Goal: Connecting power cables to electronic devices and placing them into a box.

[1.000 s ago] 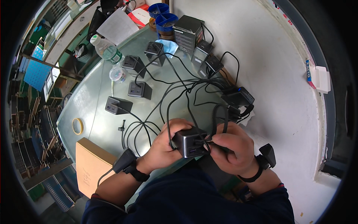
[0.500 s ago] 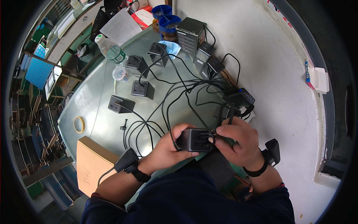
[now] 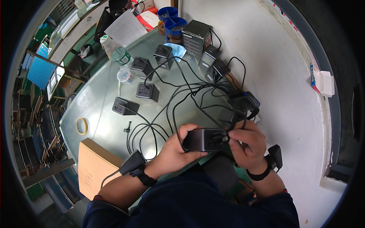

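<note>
Two forearms in dark blue sleeves [image 3: 114, 209] are reaching in from the lower edge, each wrist wearing a black strap with a small black device [image 3: 132, 162]. The left hand [image 3: 171, 155] is wrapping around a black charger block [image 3: 195, 140], its thumb pressing along the near side and its fingers curling over the far side, so the grasp is closed on the block. The right hand [image 3: 248, 144] is pinching at the block's right end, thumb and forefinger nearly meeting around a black cable [image 3: 227, 135] (whether the fingertips are also touching the block is hard to tell). The block is hovering above the near edge of a glass-topped table [image 3: 100, 104], in front of the person's chest. Its long axis is running roughly left to right, and its slotted end is pointing right, toward the pinching fingers.

Beyond the left wrist, a tan cardboard box [image 3: 95, 167] is sitting at the table's left corner, with a yellow tape ring [image 3: 81, 118] lying farther off. Past the hands, black cables are looping across the glass, and four similar blocks [image 3: 147, 92] are standing in a loose row. Farther back, a clear bottle [image 3: 121, 56], a dark box [image 3: 194, 41] and blue divided trays [image 3: 175, 26] are standing near the far edge.
</note>
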A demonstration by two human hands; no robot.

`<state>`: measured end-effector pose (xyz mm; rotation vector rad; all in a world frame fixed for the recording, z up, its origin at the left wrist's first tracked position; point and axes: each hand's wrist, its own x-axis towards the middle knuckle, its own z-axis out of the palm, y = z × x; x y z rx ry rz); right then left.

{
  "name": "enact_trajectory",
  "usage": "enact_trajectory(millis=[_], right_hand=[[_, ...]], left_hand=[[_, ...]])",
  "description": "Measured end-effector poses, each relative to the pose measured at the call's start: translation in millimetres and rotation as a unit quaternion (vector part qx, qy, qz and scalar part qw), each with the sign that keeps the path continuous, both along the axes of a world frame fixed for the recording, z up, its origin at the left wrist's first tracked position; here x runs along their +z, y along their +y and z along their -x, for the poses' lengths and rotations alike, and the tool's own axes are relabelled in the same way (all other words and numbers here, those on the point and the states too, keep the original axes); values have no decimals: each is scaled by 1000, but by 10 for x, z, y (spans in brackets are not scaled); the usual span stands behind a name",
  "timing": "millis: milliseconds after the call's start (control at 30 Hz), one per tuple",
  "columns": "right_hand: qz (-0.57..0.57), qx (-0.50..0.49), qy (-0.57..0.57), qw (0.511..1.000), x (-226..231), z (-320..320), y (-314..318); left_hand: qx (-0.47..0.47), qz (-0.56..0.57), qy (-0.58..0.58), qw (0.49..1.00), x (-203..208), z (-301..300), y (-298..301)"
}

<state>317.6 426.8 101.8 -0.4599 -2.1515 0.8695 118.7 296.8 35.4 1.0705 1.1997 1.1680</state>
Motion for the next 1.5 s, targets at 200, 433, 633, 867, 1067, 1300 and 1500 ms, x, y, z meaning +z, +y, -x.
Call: enact_trajectory(millis=[200, 433, 633, 867, 1067, 1300, 1500], right_hand=[[23, -15, 14, 1000, -57, -24, -13], [130, -26, 53, 990, -139, -12, -87], [397, 20, 114, 911, -175, -2, -126], [467, 85, 33, 879, -37, -6, 45], [349, 110, 2, 931, -66, -50, 96], [259, 87, -12, 962, -108, -44, 86], [224, 61, -32, 972, -103, -75, 91]], left_hand=[[4, -5, 2, 1000, 10, -6, 18], [3, 9, -18, 1000, -60, -4, -18], [-7, 9, -9, 1000, -42, 21, -18], [-9, 3, -7, 1000, -84, 7, -55], [-21, 14, -11, 1000, -63, 15, -59], [-22, 24, 10, 999, -9, -14, -42], [-10, 25, 8, 1000, 33, -75, -11]])
